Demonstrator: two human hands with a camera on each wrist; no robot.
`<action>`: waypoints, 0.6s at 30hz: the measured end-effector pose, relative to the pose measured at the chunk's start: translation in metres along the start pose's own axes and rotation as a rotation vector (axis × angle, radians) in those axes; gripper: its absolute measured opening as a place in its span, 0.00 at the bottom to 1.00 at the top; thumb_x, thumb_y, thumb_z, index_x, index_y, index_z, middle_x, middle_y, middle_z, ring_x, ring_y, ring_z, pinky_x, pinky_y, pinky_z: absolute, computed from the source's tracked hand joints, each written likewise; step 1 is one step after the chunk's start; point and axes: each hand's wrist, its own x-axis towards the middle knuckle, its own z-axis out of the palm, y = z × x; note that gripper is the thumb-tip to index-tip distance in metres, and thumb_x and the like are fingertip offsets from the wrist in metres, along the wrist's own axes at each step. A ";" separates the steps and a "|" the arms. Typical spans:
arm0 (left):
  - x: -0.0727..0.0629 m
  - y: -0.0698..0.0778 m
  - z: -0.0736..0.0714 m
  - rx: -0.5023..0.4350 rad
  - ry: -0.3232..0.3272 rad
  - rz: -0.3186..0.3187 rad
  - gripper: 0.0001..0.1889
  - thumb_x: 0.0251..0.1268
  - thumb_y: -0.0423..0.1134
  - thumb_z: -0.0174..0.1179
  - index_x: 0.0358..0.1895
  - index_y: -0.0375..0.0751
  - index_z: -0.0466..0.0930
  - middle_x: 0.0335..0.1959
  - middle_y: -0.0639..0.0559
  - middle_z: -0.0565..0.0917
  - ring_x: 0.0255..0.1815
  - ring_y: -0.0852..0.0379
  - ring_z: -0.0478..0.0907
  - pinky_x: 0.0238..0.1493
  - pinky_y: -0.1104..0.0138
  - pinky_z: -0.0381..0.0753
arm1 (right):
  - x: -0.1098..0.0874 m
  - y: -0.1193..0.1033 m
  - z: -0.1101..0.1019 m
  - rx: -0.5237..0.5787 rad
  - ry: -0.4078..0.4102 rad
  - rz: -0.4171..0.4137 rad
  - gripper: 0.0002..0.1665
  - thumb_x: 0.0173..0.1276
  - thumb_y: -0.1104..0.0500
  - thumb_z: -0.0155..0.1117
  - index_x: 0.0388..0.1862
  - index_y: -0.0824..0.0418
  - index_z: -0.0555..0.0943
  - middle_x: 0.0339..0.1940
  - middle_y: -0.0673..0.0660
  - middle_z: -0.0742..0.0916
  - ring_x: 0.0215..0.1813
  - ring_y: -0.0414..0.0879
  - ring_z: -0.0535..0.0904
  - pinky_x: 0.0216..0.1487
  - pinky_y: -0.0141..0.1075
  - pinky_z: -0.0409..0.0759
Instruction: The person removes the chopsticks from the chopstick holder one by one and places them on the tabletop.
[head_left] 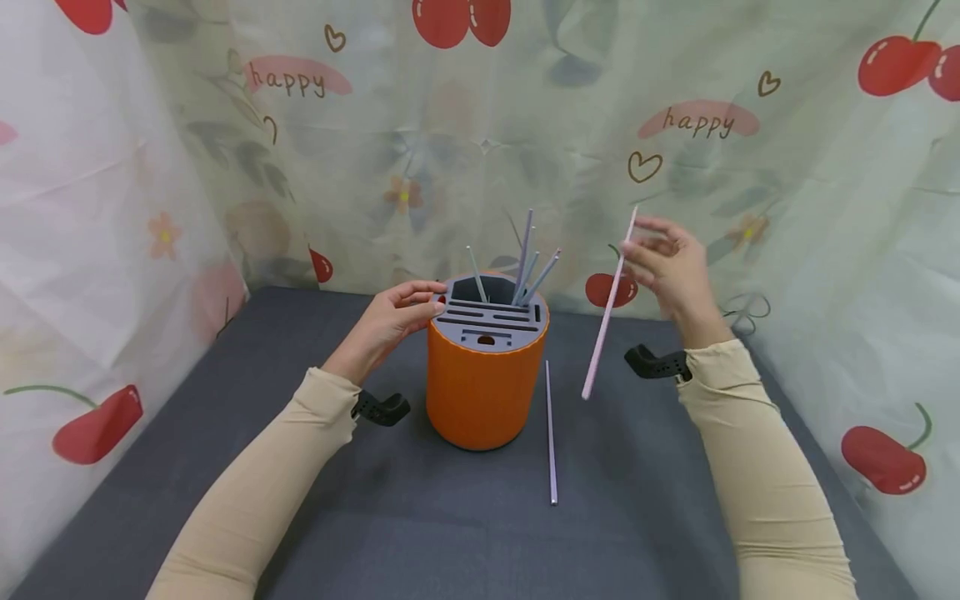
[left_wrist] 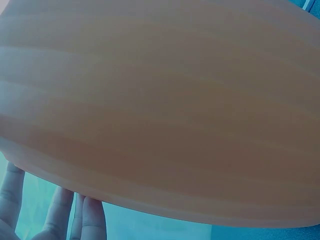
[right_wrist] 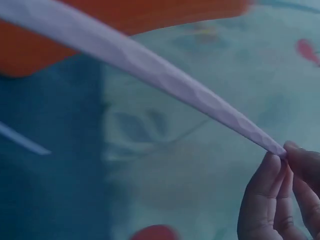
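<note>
A pink chopstick [head_left: 604,327] slants down from my right hand [head_left: 670,271], which pinches it near its upper end between thumb and fingers. Its dimpled surface crosses the right wrist view, where the fingertips [right_wrist: 278,152] meet on its thin end. My left hand [head_left: 393,317] grips the rim of an orange utensil holder [head_left: 483,392] from the left, thumb at the front. The holder's orange wall [left_wrist: 165,115] fills most of the left wrist view and hides part of the fingers. Several thin chopsticks [head_left: 523,258] lean in the holder's large rear opening.
A lilac chopstick [head_left: 551,442] lies on the dark grey tabletop [head_left: 465,517], just right of the holder. The holder's grey top [head_left: 525,337] has narrow slots at its front. Printed curtains [head_left: 480,167] hang behind and along both sides.
</note>
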 end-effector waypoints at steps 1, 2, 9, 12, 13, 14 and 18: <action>0.000 0.000 0.000 0.000 0.001 0.000 0.18 0.65 0.38 0.63 0.57 0.44 0.77 0.51 0.50 0.78 0.54 0.54 0.76 0.66 0.58 0.70 | 0.000 0.021 -0.008 -0.080 -0.013 0.072 0.22 0.62 0.71 0.66 0.55 0.62 0.77 0.31 0.49 0.85 0.33 0.40 0.85 0.35 0.31 0.85; 0.000 0.000 0.000 -0.002 0.000 0.001 0.18 0.65 0.38 0.63 0.57 0.44 0.77 0.52 0.49 0.78 0.54 0.53 0.76 0.66 0.58 0.70 | -0.001 0.043 -0.015 -0.158 -0.032 0.139 0.24 0.64 0.70 0.65 0.59 0.62 0.75 0.30 0.47 0.86 0.33 0.38 0.85 0.36 0.31 0.85; 0.000 -0.001 0.000 -0.010 -0.010 0.008 0.18 0.65 0.38 0.63 0.58 0.44 0.77 0.51 0.50 0.78 0.54 0.53 0.76 0.67 0.58 0.70 | -0.019 0.145 -0.041 -0.445 -0.060 0.416 0.31 0.66 0.68 0.63 0.67 0.71 0.67 0.28 0.46 0.86 0.30 0.35 0.83 0.39 0.34 0.85; 0.000 -0.001 -0.001 -0.010 -0.010 0.009 0.18 0.65 0.38 0.63 0.57 0.44 0.77 0.51 0.50 0.78 0.54 0.53 0.76 0.67 0.58 0.70 | -0.025 0.164 -0.043 -0.484 -0.038 0.497 0.30 0.64 0.68 0.65 0.65 0.70 0.70 0.29 0.49 0.86 0.30 0.37 0.83 0.38 0.34 0.85; 0.000 -0.001 -0.001 -0.010 -0.010 0.010 0.18 0.65 0.38 0.63 0.58 0.44 0.77 0.51 0.50 0.78 0.54 0.53 0.76 0.67 0.57 0.70 | -0.026 0.169 -0.044 -0.492 -0.036 0.515 0.30 0.64 0.68 0.66 0.65 0.70 0.70 0.29 0.50 0.86 0.30 0.37 0.83 0.38 0.34 0.86; 0.000 -0.001 -0.001 -0.009 -0.010 0.010 0.18 0.65 0.38 0.63 0.58 0.44 0.77 0.51 0.50 0.78 0.54 0.53 0.76 0.67 0.57 0.70 | -0.027 0.173 -0.044 -0.501 -0.037 0.528 0.30 0.64 0.68 0.66 0.65 0.70 0.71 0.29 0.51 0.86 0.30 0.37 0.83 0.37 0.34 0.85; -0.001 -0.001 -0.001 -0.005 -0.008 0.009 0.18 0.65 0.38 0.63 0.57 0.45 0.77 0.52 0.49 0.78 0.55 0.53 0.76 0.67 0.57 0.70 | -0.029 0.182 -0.043 -0.537 -0.043 0.549 0.29 0.62 0.69 0.67 0.63 0.71 0.72 0.31 0.52 0.85 0.29 0.37 0.83 0.35 0.33 0.85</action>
